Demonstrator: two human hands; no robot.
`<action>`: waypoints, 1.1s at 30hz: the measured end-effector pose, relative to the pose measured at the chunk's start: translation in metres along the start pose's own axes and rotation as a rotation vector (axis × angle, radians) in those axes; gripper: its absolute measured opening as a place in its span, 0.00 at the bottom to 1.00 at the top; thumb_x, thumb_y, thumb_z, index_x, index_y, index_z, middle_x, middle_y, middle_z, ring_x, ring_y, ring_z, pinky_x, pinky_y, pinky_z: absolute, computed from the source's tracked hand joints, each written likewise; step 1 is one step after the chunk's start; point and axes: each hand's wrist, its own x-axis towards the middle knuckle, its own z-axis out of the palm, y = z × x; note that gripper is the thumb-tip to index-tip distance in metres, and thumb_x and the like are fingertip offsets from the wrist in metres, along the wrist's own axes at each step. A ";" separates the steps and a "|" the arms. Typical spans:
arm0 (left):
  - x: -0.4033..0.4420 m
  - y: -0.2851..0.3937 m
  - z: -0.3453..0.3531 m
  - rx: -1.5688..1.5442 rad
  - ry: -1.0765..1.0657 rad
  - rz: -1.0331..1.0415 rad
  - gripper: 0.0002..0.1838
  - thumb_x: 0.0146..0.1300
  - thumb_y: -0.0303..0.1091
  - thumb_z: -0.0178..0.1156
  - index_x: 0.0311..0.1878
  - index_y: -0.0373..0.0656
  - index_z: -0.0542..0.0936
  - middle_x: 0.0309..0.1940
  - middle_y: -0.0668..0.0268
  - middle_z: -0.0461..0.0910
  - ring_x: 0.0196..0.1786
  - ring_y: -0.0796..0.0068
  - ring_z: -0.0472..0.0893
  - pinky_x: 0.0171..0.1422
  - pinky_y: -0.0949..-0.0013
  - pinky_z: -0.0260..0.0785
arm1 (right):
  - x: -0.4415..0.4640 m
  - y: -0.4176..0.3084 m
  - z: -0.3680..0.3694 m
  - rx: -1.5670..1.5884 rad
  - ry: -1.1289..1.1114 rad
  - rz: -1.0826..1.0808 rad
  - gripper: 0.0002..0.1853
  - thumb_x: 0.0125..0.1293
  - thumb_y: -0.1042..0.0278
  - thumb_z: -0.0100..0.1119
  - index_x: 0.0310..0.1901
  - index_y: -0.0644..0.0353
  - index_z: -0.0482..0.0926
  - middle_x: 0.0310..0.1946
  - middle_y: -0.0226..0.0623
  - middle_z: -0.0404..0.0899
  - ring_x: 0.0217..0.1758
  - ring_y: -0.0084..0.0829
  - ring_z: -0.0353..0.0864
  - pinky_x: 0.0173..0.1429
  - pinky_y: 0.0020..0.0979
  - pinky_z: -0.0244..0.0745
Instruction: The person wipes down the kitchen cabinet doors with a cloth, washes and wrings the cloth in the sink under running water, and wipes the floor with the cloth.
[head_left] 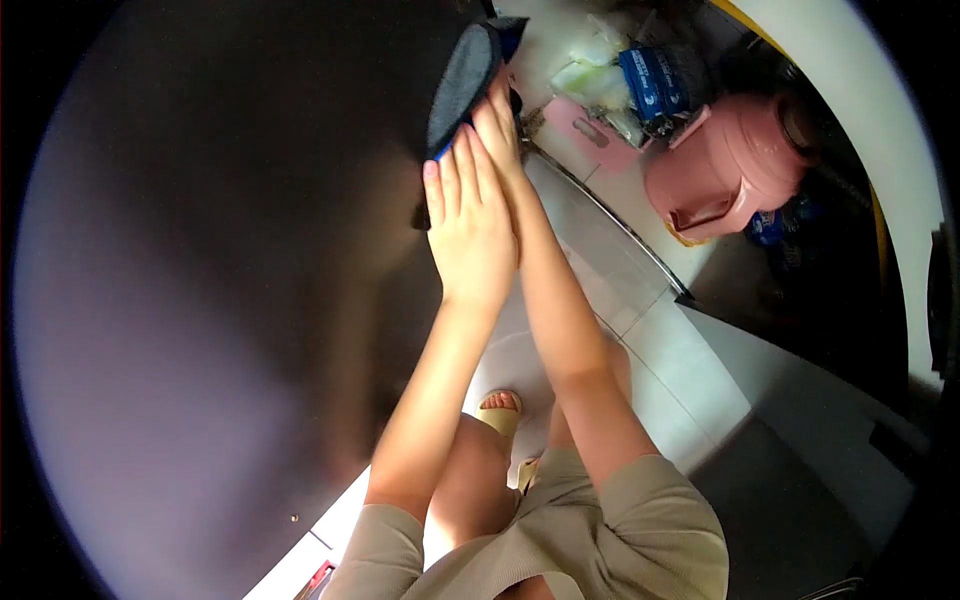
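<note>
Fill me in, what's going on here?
A person has both hands at a dark pad-like item beside a large dark surface. The left hand lies flat, fingers straight, fingertips at the item's lower edge. The right hand is close alongside, its fingertips partly hidden, so I can't tell how firm its grip is. Off to the right are a pink jug and blue packs; neither hand touches them.

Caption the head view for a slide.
Left hand and right hand together at a dark grey, fabric-like oval pad before a broad dark surface; pink cylindrical jug at right.
</note>
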 end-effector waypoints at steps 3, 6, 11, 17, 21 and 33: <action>-0.002 -0.001 0.011 0.164 -0.116 0.083 0.30 0.60 0.32 0.46 0.66 0.30 0.58 0.66 0.52 0.61 0.69 0.61 0.59 0.76 0.59 0.40 | -0.035 0.013 -0.018 -0.224 -0.033 -0.082 0.23 0.62 0.68 0.50 0.59 0.64 0.66 0.70 0.54 0.47 0.73 0.56 0.45 0.74 0.44 0.45; -0.014 0.001 0.045 0.396 -0.281 0.180 0.30 0.61 0.33 0.44 0.67 0.31 0.58 0.68 0.55 0.60 0.71 0.65 0.57 0.77 0.62 0.36 | -0.086 0.049 -0.033 -0.263 -0.046 0.087 0.26 0.65 0.64 0.47 0.64 0.62 0.61 0.71 0.51 0.46 0.74 0.51 0.43 0.74 0.41 0.43; -0.027 0.005 0.079 0.335 -0.295 0.150 0.31 0.60 0.32 0.45 0.67 0.30 0.57 0.68 0.56 0.59 0.71 0.64 0.57 0.77 0.60 0.36 | -0.097 0.090 -0.047 0.012 -0.115 0.391 0.28 0.69 0.62 0.43 0.67 0.64 0.55 0.71 0.44 0.48 0.74 0.39 0.45 0.74 0.34 0.41; -0.019 0.005 0.067 -0.066 -0.108 0.022 0.32 0.55 0.27 0.49 0.66 0.28 0.58 0.65 0.50 0.61 0.70 0.57 0.59 0.75 0.57 0.42 | -0.062 0.046 -0.044 0.172 -0.183 0.391 0.30 0.69 0.65 0.41 0.70 0.63 0.50 0.73 0.44 0.40 0.76 0.39 0.37 0.75 0.34 0.37; -0.029 0.003 0.086 0.352 -0.330 0.168 0.31 0.62 0.33 0.42 0.68 0.30 0.55 0.69 0.55 0.57 0.71 0.65 0.57 0.77 0.62 0.38 | -0.112 0.116 -0.039 0.345 0.024 0.608 0.28 0.68 0.64 0.44 0.68 0.63 0.55 0.72 0.46 0.44 0.76 0.43 0.40 0.75 0.37 0.40; -0.086 0.014 0.154 0.424 -0.631 0.177 0.32 0.64 0.35 0.44 0.69 0.31 0.53 0.70 0.57 0.54 0.74 0.67 0.50 0.78 0.61 0.29 | -0.207 0.130 -0.073 -0.229 -0.192 0.407 0.25 0.65 0.76 0.45 0.63 0.67 0.59 0.70 0.51 0.47 0.73 0.50 0.46 0.74 0.38 0.47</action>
